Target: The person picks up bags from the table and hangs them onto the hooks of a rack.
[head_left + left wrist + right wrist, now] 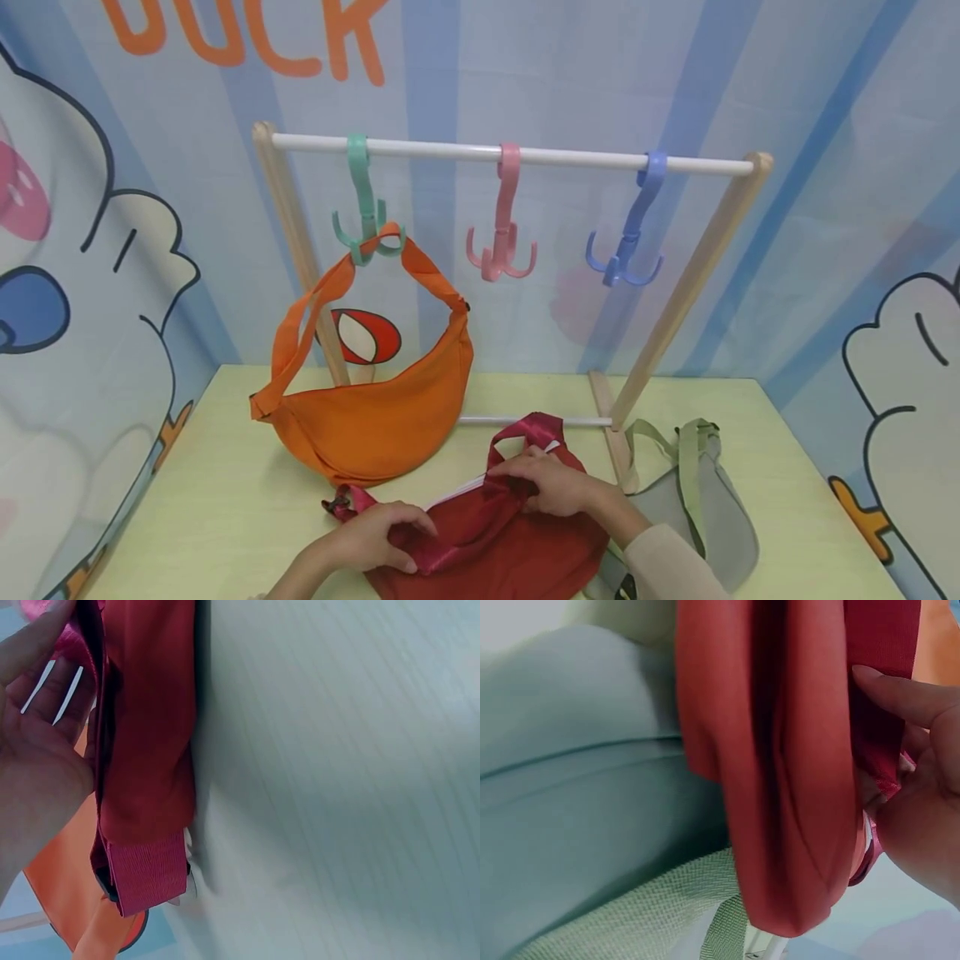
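Crescent-shaped red shoulder bag, one, at the worktop, lying between the two grips and extending towards the wearer. Crimson strap, belonging to the same bag, pinched at the right grip between thumb and fingers; a loop of it rises just beyond that grip. Left grip: loosely curved, thumb and index finger parted, touching the strap at the bag's opposite end. Orange crescent shoulder bag, one, beyond the left grip, its strap hung on a green multi-prong hook. Grey bag, one, with pale green webbing strap, on the worktop to the right of the right grip, partly covered by the sleeve and the red bag. Rack with wooden posts and white rail, beyond both grips, the rail carrying the green hook, a pink hook and a blue hook. Blue striped cartoon backdrop, behind the rack; orange lettering beyond the left grip, tops cut off, apparently DUCK, the first letter uncertain.
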Demonstrator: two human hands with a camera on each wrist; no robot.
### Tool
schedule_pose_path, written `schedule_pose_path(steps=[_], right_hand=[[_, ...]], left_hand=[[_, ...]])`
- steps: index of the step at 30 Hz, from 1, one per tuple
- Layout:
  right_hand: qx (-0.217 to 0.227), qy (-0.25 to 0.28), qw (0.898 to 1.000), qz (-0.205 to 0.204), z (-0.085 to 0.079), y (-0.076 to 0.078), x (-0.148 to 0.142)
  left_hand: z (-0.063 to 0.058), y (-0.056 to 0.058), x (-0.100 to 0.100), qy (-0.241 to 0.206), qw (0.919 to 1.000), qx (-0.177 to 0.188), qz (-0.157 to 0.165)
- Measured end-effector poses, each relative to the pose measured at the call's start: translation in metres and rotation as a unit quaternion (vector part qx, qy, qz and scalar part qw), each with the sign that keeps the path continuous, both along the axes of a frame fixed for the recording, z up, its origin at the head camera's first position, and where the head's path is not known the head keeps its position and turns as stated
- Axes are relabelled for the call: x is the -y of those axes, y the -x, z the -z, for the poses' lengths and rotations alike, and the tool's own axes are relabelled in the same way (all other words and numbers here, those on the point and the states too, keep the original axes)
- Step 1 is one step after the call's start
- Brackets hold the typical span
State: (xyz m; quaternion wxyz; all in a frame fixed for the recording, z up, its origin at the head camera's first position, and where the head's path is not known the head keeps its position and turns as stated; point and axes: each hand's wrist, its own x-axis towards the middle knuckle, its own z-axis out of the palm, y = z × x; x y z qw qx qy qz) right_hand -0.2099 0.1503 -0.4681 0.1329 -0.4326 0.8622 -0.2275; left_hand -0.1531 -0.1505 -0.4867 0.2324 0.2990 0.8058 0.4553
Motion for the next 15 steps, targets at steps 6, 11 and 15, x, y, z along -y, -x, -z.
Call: schedule_pose_path(steps=[6,11,15], right_hand=[[0.0,0.006,1.0,0.013,0.0015,0.0006,-0.0013],[0.002,-0.006,1.0,-0.015,0.0013,0.0027,0.0024],[0.026,-0.03,0.999,-0.02,-0.001,0.0051,0.0079]], left_hand=[[-0.0012,-0.0002,0.0028,0.01,0.9999,0.0,-0.013],[-0.0004,-0.0009,0.0032,0.014,0.9998,-0.008,-0.013],[0.0,-0.0011,0.0027,0.013,0.9998,-0.012,-0.011]])
